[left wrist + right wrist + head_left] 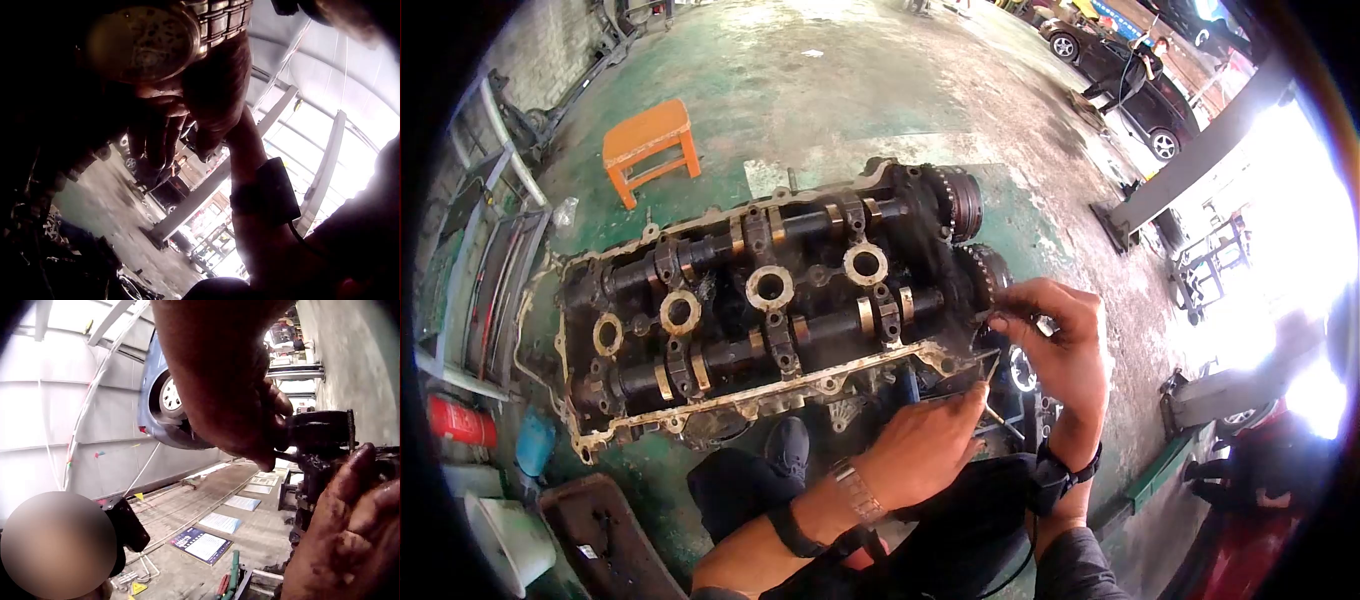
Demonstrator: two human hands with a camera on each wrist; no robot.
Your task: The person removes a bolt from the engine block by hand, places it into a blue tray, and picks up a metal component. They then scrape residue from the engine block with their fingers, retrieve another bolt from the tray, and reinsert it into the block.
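An uncovered engine cylinder head (830, 380), dark with oil, has two camshafts (720, 350) across it and toothed sprockets (990, 270) at its right end. My right hand (1055, 345) is at the lower sprocket, thumb and forefinger pinched together. In the right wrist view a small dark thin piece (285, 455) sticks out at the fingertips of this right hand (231, 419); its kind is unclear. My left hand (930, 440), wearing a metal-band watch (857, 490), is just below the near right corner. Its oily forefinger (353, 472) points toward the sprocket end in the right wrist view.
An orange stool (650, 140) stands on the floor beyond the engine. A brown tray (605, 530) and a red cylinder (462, 420) are at the left. On the right rises a grey lift post (1200, 150), with a dark car (1130, 80) and a person (1140, 75) farther back.
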